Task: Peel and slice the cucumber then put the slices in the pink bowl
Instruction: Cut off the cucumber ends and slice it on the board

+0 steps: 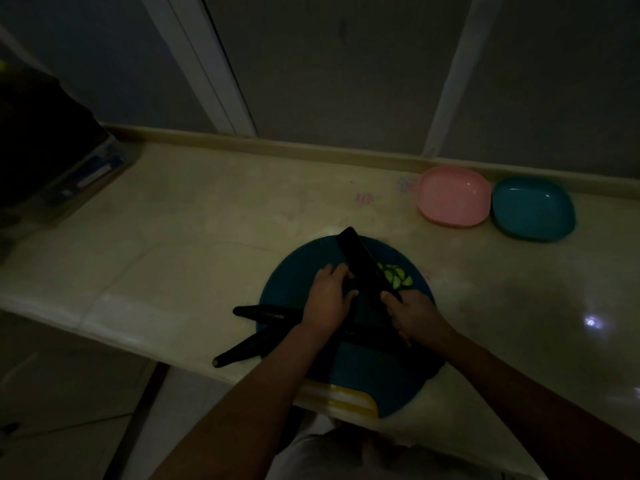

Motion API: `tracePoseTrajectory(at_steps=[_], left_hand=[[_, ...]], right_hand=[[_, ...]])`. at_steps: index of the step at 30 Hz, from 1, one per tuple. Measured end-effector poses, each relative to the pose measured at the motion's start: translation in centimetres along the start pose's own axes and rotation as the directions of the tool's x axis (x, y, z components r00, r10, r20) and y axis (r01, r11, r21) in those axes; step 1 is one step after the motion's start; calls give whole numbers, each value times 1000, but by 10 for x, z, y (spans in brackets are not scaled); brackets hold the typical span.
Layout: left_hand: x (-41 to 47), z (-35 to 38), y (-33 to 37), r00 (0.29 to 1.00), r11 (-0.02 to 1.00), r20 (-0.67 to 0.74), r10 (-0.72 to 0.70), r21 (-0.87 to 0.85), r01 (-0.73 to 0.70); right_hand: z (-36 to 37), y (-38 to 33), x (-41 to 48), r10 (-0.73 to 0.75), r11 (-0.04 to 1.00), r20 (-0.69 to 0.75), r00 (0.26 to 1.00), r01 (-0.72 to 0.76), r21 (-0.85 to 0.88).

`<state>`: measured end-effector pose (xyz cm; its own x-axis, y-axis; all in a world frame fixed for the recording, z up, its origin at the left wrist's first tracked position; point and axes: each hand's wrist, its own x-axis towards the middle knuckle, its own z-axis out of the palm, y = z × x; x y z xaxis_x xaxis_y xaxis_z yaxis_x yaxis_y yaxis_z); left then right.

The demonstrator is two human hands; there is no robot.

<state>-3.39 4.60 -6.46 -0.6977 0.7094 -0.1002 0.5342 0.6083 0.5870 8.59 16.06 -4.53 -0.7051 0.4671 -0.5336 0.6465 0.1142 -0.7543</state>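
At the worktop's (207,209) near edge: round board (381,368) | pink bowl (453,197) far right edge, empty, awaiting slices | knife (360,261) gripped by right hand (415,318) fingers | left hand (327,299) fingers clamp cucumber (348,288), steadying the cut | slices (396,277) beside blade

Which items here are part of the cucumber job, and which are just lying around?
In use: knife, gripped by right hand; cucumber piece held by left hand; slices; blue cutting board; pink bowl, no slices in it.
Lying about: teal bowl; upper whole cucumber and lower whole cucumber at the board's left edge; clear container, far left.
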Motion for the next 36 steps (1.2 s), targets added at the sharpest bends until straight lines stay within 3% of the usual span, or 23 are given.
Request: tracePoseTrajectory(at_steps=[14,21,26,36], left_hand=[[-1,0,2,999,999,-2,-34,-28,34],[-15,-1,-1,1000,994,-20,18,110,-16],[-17,2,4,995,997,-97,-27,68,34],[-15,1,3,996,997,-71,-54,56,58]], right_hand=[[17,-9,9,-42,984,-10,999,40,-171],[5,1,8,-53,971,-10,999,49,-235],[-2,2,6,-42,990,27,999,45,-134],[1,-3,3,-44,998,64,997,47,-37]])
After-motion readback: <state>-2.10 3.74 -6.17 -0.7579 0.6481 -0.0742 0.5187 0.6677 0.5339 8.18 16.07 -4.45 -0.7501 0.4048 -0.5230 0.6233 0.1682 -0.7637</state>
